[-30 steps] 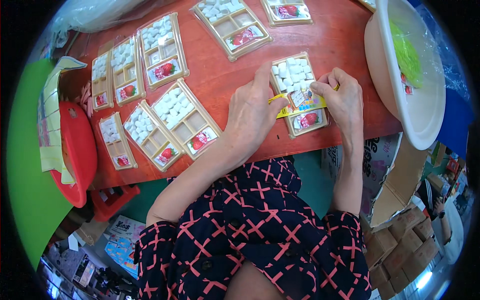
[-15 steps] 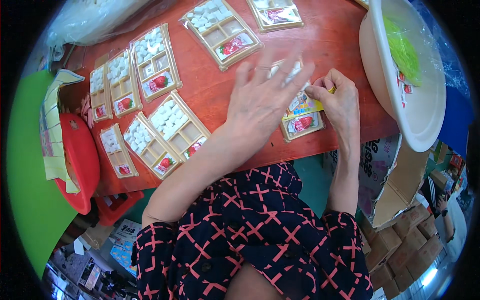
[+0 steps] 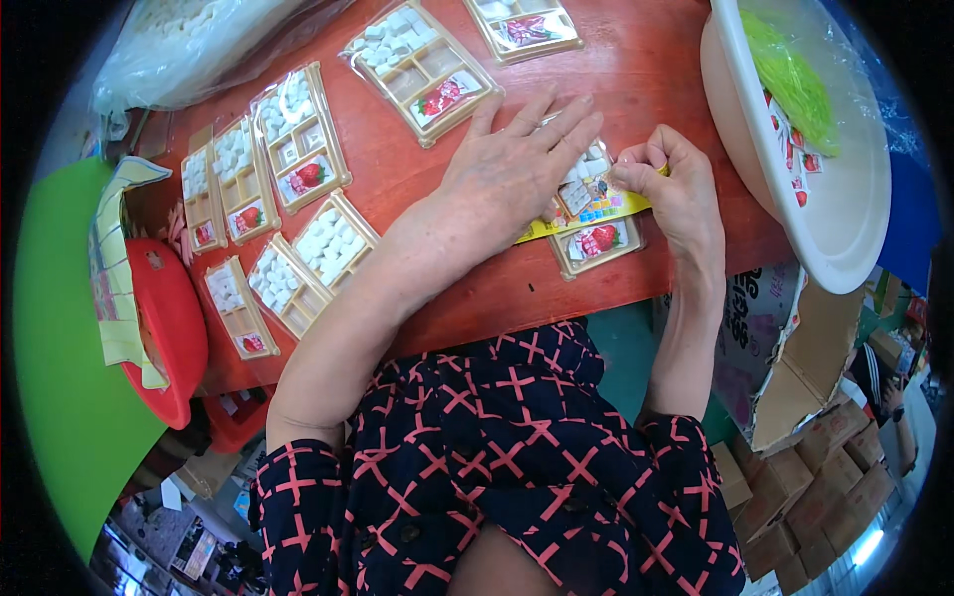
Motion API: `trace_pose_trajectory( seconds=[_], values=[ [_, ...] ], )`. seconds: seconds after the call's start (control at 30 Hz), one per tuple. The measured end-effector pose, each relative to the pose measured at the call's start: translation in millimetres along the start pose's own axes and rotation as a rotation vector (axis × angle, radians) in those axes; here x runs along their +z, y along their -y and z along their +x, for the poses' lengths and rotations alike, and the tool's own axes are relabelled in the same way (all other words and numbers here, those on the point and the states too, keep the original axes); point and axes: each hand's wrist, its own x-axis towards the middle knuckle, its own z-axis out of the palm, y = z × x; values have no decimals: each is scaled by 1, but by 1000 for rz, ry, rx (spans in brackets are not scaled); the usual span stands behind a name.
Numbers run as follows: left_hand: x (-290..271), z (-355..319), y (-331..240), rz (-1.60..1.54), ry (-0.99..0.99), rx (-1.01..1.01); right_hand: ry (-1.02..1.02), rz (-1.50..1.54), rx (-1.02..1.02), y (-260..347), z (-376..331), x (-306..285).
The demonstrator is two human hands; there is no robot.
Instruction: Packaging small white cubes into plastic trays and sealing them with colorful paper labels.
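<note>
My left hand [image 3: 522, 164] lies with its fingers stretched out over a beige compartment tray [image 3: 571, 260] on the red table. White cube-like pieces [image 3: 599, 164] show in the tray beyond my fingertips, and a packet with a strawberry picture [image 3: 599, 239] fills its near end. Across the tray's middle runs a yellow printed paper band [image 3: 611, 206]; its left part passes by my left palm. Thumb and forefinger of my right hand [image 3: 676, 189] pinch together at the band's right end. My left palm hides much of the tray.
Several similar filled trays [image 3: 298, 139] lie to the left, and others [image 3: 422, 70] farther off. A white basin [image 3: 725, 129] with a green bundle and small packets overhangs the right edge. A red container [image 3: 174, 328] stands at left; cardboard boxes [image 3: 795, 497] fill the lower right.
My left hand, blurred above the tray before, has come down and lies flatter over it. More of the yellow band shows to the left. My right hand keeps its pinch.
</note>
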Motion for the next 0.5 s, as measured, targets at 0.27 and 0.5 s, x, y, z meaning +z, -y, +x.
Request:
trace_pose_trajectory(
  seconds=[0.27, 0.5],
  values=[
    [1, 0, 2, -44, -9, -17, -19, 65, 34, 1, -2, 1],
    [-3, 3, -1, -20, 24, -20, -342, -649, -337, 6, -9, 12]
  ],
)
